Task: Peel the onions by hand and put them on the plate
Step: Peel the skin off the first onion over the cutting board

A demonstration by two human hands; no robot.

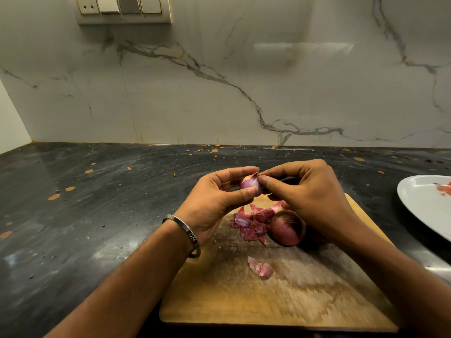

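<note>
A small purple onion (249, 183) is held above the wooden cutting board (280, 296). My left hand (219, 203) grips it between thumb and fingers. My right hand (310, 193) pinches a strip of skin at the onion's tip. Below my right hand, a bigger unpeeled red onion (286, 228) lies on the board. A heap of red skins (251, 223) sits beside it, and one loose skin piece (261, 268) lies nearer to me. A white plate (419, 203) with a red scrap on it stands at the right edge.
The board rests on a dark, speckled stone counter (97, 203). A marble wall (219, 93) rises behind it, with a switch panel (124, 8) at the top left. A metal bangle (188, 235) circles my left wrist.
</note>
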